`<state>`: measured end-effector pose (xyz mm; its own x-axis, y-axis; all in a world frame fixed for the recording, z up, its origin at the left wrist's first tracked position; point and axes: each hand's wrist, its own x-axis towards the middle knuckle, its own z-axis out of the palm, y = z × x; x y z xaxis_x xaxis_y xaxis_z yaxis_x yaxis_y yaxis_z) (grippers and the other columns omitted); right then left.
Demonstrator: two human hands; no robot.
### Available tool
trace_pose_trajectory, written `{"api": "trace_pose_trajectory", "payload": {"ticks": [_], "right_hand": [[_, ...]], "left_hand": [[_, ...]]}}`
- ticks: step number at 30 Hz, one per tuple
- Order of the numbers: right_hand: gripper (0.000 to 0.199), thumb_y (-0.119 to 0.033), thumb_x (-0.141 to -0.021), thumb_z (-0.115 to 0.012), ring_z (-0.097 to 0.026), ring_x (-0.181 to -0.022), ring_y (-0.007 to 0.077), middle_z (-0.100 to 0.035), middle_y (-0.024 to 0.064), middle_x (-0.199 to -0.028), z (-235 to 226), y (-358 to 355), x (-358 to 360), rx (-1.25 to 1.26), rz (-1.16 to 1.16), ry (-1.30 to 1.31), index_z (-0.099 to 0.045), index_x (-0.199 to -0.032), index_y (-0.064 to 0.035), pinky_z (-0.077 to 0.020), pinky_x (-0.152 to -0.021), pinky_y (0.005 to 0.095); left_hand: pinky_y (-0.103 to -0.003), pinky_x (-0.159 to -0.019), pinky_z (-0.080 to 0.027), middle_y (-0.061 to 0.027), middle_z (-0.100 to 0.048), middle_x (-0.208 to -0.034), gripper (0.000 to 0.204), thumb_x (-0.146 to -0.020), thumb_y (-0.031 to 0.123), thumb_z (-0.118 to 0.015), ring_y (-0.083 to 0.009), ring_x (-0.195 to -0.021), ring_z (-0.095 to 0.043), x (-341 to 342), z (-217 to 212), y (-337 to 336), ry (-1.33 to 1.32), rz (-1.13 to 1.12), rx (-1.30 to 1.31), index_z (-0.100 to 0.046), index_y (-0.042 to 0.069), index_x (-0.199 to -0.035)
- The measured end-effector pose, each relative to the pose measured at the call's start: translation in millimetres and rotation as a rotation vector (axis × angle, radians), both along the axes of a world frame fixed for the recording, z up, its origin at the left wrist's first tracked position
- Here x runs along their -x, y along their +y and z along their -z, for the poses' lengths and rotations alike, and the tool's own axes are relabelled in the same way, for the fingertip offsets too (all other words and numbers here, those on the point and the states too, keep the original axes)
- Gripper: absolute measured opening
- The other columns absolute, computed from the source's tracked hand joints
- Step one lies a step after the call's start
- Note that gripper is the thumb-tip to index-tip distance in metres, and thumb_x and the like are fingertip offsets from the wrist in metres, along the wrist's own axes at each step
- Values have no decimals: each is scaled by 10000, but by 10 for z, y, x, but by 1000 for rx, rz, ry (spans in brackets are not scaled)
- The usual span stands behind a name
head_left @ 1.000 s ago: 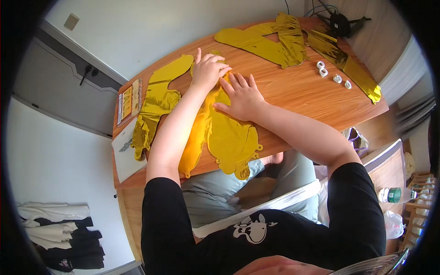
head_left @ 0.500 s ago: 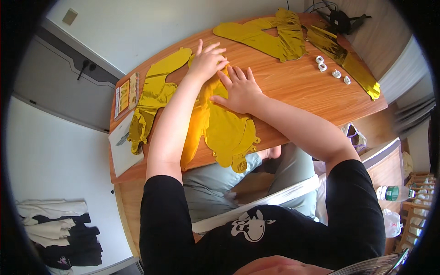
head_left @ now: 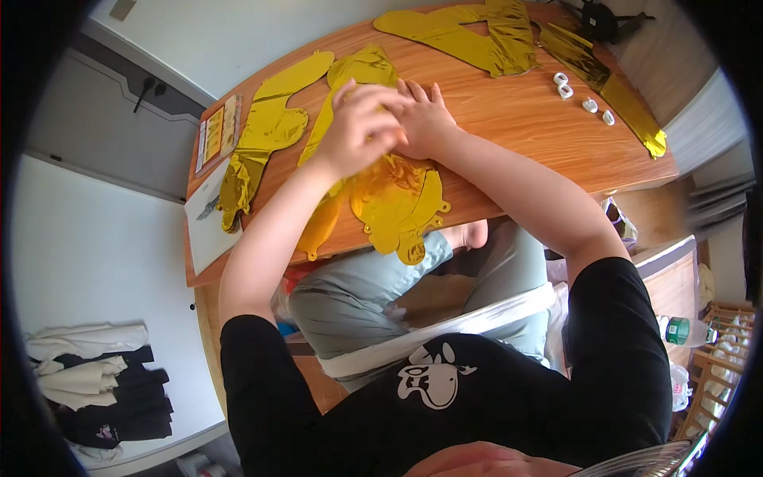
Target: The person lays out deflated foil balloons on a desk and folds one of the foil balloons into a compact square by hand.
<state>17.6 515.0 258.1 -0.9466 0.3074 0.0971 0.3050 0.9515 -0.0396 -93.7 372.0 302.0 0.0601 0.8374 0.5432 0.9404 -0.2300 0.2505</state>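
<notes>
A flat gold foil balloon [head_left: 393, 219] lies on the table in front of me, its near end with small round tabs at the front edge. My left hand [head_left: 362, 127] is over its middle, slightly blurred, fingers loosely bent and apart, with nothing visible in them. Its fingertips overlap my right hand [head_left: 427, 123], so I cannot tell whether they touch. The right hand lies palm down with its fingers stretched out at the balloon's right side. More gold foil [head_left: 362, 63] shows beyond my hands. A second flat gold balloon [head_left: 274, 123] lies to the left.
At the back right lie another gold balloon [head_left: 509, 40] and a long gold foil strip [head_left: 604, 79]. Small white ribbon rolls [head_left: 563, 86] sit near them. A white sheet [head_left: 207, 222] and a printed package [head_left: 216, 135] occupy the table's left edge. A black device [head_left: 598, 20] stands in the back corner.
My left hand has moved right and nearer, across toward my right hand, uncovering foil behind it. The foil under my hands has shifted and looks more crumpled. The view has tilted slightly.
</notes>
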Motion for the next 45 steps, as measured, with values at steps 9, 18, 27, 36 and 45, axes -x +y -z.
{"api": "trace_pose_trajectory", "payload": {"ticks": [9,18,27,36,45], "right_hand": [[935,-625,-952,-539,-138,-1584,382,-153,214,-1706,-117,-106,-28,6,-11,-77,-138,-1661,-166,-144,-1241,639],[889,-611,-983,-491,-115,-1590,376,-152,217,-1706,-46,-48,-10,23,2,-40,-143,-1661,-154,-124,-1246,636],[941,-783,-969,-340,-239,-1559,365,-282,224,-1666,-13,-85,-13,92,33,106,-254,-1641,-130,-152,-1237,622],[968,-822,-956,-306,-253,-1553,361,-299,222,-1659,5,-87,-5,72,37,122,-283,-1634,-130,-160,-1230,616],[952,-813,-960,-299,-238,-1561,343,-302,214,-1662,-9,-100,-5,63,35,117,-278,-1639,-146,-165,-1228,614]], "left_hand": [[-599,-1225,-182,10,-425,-1611,345,-864,445,-765,-329,-1493,-287,-447,170,-308,272,42,196,-812,202,-1104],[-608,-1233,-146,-10,-399,-1630,362,-881,471,-744,-346,-1518,-240,-593,136,-290,246,64,278,-812,213,-1126],[-393,-983,-438,-29,-697,-1091,248,-876,215,-767,-222,-1056,-621,-313,-59,-699,-162,-203,361,-821,213,-1118],[-350,-949,-394,19,-630,-965,332,-842,201,-811,-175,-956,-588,-195,16,-1208,71,-176,354,-804,222,-1173],[-344,-949,-380,14,-604,-983,296,-861,224,-805,-175,-989,-578,-153,129,-1151,58,-137,392,-810,216,-1157]]}}
